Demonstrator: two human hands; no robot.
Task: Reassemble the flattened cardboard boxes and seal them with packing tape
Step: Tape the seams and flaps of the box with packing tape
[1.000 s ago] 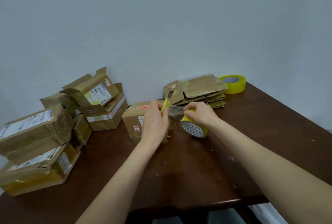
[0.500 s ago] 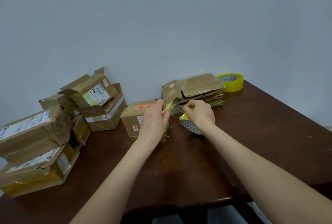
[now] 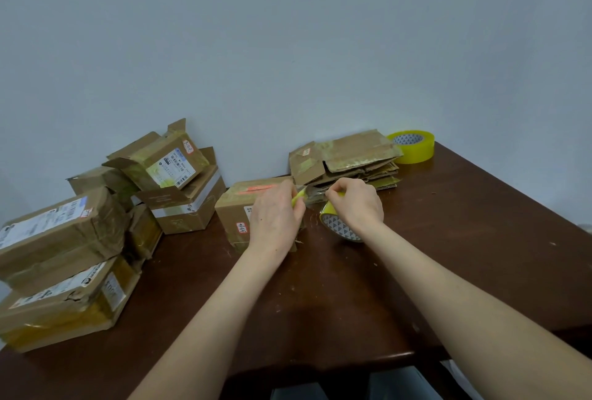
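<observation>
A small assembled cardboard box point(image 3: 238, 207) with a red label strip stands at the middle of the brown table point(image 3: 448, 255). My left hand point(image 3: 275, 217) rests against its right side and grips a yellow-handled cutter point(image 3: 299, 197), blade toward the clear tape strip stretched from the box. My right hand point(image 3: 355, 204) grips a yellow tape roll point(image 3: 339, 226) just right of the box, holding the strip taut. A stack of flattened boxes point(image 3: 349, 159) lies behind my hands.
Several taped boxes point(image 3: 64, 239) are piled at the left, some stacked by the wall point(image 3: 173, 175). A second yellow tape roll point(image 3: 413, 146) sits at the back right by the wall. The table's front edge runs below my forearms.
The cutter has come down from pointing upward to lie low against the tape strip. Both hands have drawn slightly closer together beside the box.
</observation>
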